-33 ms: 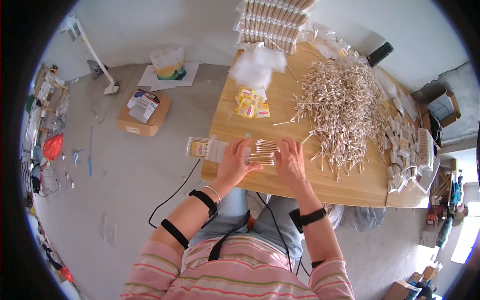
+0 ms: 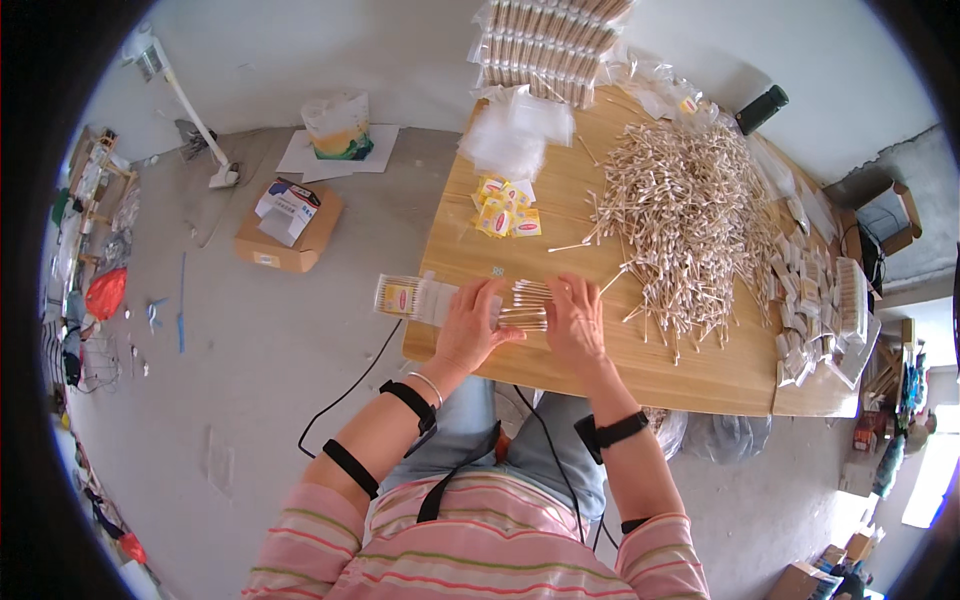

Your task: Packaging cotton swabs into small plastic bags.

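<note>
My left hand (image 2: 468,325) is closed over a clear plastic bag (image 2: 437,300) near the table's front left edge. The bag's far left end holds cotton swabs and a yellow card (image 2: 402,298), and sticks out past the edge. Between my hands lies a small, roughly lined-up bunch of cotton swabs (image 2: 524,318), their tips toward the right. My right hand (image 2: 574,318) bends its fingers around the right ends of this bunch. How far the swabs reach into the bag is hidden by my left hand.
A large heap of loose cotton swabs (image 2: 690,220) covers the table's right part. Yellow cards (image 2: 507,212) and empty clear bags (image 2: 515,135) lie farther back. Bundled swabs (image 2: 545,50) are stacked behind; filled packs (image 2: 815,300) pile up at right. A cardboard box (image 2: 290,235) sits on the floor.
My right hand has shifted slightly left and turned a little over the swab ends. My left hand and the bag stay in place.
</note>
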`<act>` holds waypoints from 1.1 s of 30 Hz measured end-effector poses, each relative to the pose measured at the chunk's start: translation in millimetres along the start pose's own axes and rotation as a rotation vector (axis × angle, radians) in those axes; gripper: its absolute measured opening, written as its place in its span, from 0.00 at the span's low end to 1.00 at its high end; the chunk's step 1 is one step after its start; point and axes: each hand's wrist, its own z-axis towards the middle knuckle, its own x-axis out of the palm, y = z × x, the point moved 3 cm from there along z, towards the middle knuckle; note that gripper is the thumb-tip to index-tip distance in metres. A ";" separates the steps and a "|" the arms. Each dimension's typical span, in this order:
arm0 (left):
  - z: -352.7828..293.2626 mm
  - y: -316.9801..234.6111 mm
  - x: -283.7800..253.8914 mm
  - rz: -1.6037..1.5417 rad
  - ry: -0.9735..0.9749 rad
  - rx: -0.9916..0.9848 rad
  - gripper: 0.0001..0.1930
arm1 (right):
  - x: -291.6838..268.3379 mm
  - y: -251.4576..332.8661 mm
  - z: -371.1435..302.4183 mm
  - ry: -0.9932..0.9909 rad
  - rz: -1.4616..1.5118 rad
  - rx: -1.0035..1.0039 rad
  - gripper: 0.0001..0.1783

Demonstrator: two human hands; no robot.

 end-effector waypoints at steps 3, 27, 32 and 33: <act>-2.3 2.8 -2.9 -0.017 0.000 -0.008 0.44 | 15.8 17.8 2.2 0.066 -0.016 0.025 0.21; 7.5 -5.1 28.1 -0.952 -0.135 -0.217 0.39 | 30.8 6.6 -18.8 -0.320 0.765 0.307 0.30; 9.8 4.3 19.9 -1.057 -0.086 -0.257 0.43 | 34.4 27.9 -29.1 0.267 -0.206 -0.032 0.44; 10.4 3.8 20.1 -1.058 -0.088 -0.254 0.43 | 35.1 34.3 -31.7 0.272 -0.240 -0.048 0.49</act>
